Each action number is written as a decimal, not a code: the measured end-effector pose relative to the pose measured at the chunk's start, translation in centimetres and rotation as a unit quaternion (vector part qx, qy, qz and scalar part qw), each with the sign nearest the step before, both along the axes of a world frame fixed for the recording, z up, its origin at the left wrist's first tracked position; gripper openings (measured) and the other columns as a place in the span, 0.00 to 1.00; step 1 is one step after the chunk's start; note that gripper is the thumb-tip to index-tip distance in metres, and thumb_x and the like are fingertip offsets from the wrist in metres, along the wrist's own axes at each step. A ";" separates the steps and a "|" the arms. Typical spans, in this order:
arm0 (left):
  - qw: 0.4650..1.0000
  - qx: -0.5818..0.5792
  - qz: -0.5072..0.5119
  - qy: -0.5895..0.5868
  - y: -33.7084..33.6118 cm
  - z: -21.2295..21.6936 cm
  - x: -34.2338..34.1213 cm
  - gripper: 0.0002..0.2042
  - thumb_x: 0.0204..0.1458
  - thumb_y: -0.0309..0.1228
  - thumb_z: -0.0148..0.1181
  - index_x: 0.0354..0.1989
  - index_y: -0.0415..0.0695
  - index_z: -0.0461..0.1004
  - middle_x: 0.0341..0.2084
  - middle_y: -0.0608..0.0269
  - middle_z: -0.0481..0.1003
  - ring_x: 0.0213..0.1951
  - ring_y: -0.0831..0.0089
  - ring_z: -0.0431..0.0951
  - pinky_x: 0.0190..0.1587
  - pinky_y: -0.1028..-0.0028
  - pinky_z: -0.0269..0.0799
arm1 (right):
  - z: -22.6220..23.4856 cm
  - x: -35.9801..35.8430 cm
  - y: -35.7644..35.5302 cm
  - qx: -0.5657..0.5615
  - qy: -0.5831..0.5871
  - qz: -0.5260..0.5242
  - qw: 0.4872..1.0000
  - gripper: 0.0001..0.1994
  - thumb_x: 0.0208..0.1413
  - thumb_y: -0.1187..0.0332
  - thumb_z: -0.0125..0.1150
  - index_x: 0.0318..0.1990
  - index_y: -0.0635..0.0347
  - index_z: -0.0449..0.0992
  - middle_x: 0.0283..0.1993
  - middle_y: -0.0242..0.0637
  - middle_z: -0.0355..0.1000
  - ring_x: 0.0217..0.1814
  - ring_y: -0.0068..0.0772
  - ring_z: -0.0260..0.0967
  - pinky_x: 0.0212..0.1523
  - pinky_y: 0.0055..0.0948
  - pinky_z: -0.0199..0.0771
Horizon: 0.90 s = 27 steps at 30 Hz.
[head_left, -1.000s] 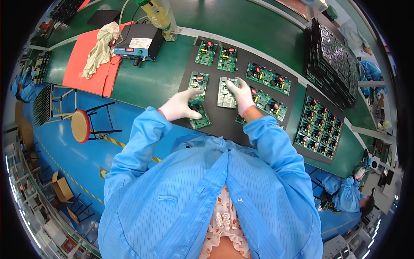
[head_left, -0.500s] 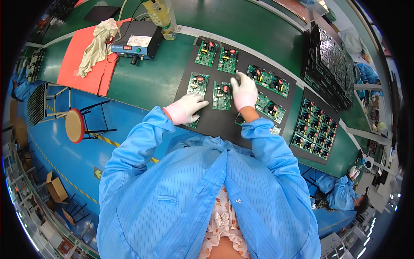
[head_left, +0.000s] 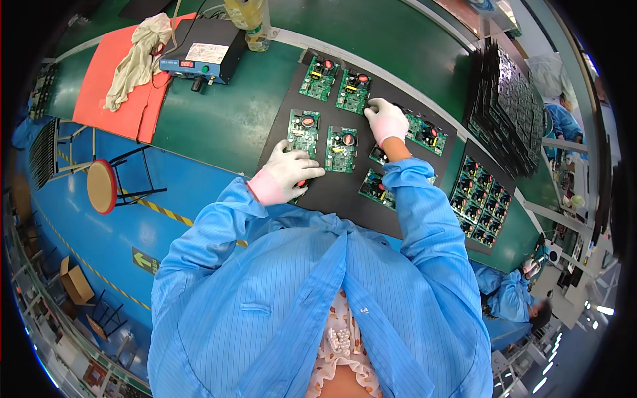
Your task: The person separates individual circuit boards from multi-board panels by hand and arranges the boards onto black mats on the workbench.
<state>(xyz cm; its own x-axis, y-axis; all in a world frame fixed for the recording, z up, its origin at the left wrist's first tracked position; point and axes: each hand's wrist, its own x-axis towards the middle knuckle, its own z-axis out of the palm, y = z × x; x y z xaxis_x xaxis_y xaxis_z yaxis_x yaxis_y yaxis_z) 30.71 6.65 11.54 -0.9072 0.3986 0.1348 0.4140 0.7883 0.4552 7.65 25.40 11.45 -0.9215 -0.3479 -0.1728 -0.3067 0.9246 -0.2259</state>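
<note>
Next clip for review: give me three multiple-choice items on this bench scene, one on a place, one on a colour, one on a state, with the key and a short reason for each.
1. Where does the cream cloth lie?
A. on the red mat
B. on the black mat
C. on the stool

2. What colour is the bench top?
A. white
B. green
C. yellow

3. How is the right hand placed?
A. raised clear of the bench
B. gripping the stool
C. resting, gloved, on the black mat among the circuit boards

Key: 1 A, the cloth is draped over the red mat at far left. 2 B, the surface around the black mat is green. 3 C, the white-gloved hand lies flat beside a circuit board.
</note>
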 end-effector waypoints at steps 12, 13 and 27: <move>0.998 -0.030 -0.045 -0.027 1.3 -3.1 -0.4 0.24 0.42 0.31 0.65 0.52 0.51 0.74 0.53 0.66 0.73 0.55 0.64 0.71 0.59 0.61 0.64 | 0.9 -5.7 -3.3 -0.036 -0.027 0.161 0.986 0.20 0.55 0.62 0.64 0.56 0.47 0.75 0.45 0.34 0.79 0.45 0.39 0.77 0.45 0.32 0.75; 0.998 -0.029 -0.049 -0.016 1.3 -3.5 -0.3 0.24 0.43 0.31 0.65 0.52 0.51 0.74 0.52 0.66 0.74 0.54 0.64 0.71 0.58 0.62 0.64 | 1.0 -6.2 -3.6 -0.015 -0.015 0.191 0.981 0.20 0.55 0.62 0.64 0.56 0.47 0.75 0.44 0.34 0.79 0.44 0.39 0.77 0.45 0.33 0.75; 0.899 0.245 0.333 0.140 3.7 4.1 -5.3 0.17 0.44 0.28 0.65 0.46 0.47 0.76 0.44 0.65 0.75 0.47 0.65 0.74 0.49 0.68 0.70 | 9.5 -0.5 -1.2 -0.021 0.180 0.104 0.978 0.15 0.50 0.56 0.68 0.41 0.52 0.78 0.25 0.29 0.78 0.24 0.36 0.76 0.29 0.31 0.74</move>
<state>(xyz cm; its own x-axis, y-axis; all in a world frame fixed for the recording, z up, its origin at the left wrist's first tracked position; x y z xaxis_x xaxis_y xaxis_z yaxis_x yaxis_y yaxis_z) 25.41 10.31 15.68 -0.8256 -0.3912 0.4065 0.0764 0.6363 0.7676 7.12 24.21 20.97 -0.8291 -0.5333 0.1678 -0.5531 0.8263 -0.1064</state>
